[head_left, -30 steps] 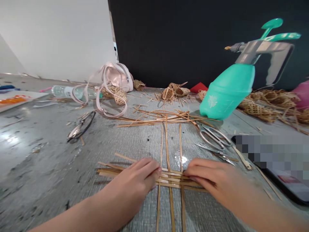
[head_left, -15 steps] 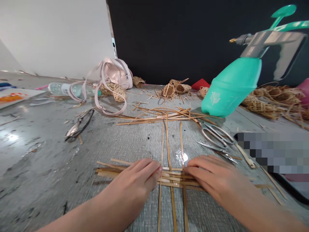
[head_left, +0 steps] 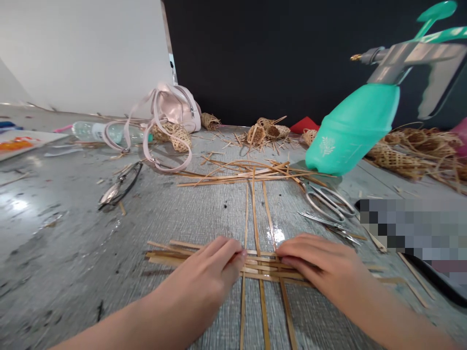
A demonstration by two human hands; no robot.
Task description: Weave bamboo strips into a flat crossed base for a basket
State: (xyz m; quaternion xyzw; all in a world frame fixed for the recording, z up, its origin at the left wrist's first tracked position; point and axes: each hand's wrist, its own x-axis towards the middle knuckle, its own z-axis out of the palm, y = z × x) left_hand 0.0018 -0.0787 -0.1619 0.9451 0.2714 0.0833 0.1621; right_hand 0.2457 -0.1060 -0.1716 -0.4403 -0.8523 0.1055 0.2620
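Observation:
Several crosswise bamboo strips [head_left: 261,269] lie interlaced with three lengthwise ones on the table in front of me. My left hand [head_left: 211,277] rests over the left part of the weave, fingers together and pressed on the strips beside the left lengthwise strip [head_left: 242,306]. On the other side, my right hand [head_left: 326,265] has its fingertips closed at the right lengthwise strip [head_left: 269,214], where it meets the crosswise ones. That strip slants, its far end leaning left toward the middle strip [head_left: 255,214]. My fingers hide parts of the crossings.
Beyond the weave lies a loose pile of strips [head_left: 233,180]. Scissors [head_left: 330,206] and a phone-like blurred slab [head_left: 419,233] are at right, with a green spray bottle [head_left: 353,129] behind. Glasses [head_left: 120,187], a pink bag [head_left: 175,107] and a plastic bottle [head_left: 85,132] stand left.
The right lengthwise strip has tilted: its far end shifted left and its near end right. My right hand stays at the crossing; my left hand has barely moved.

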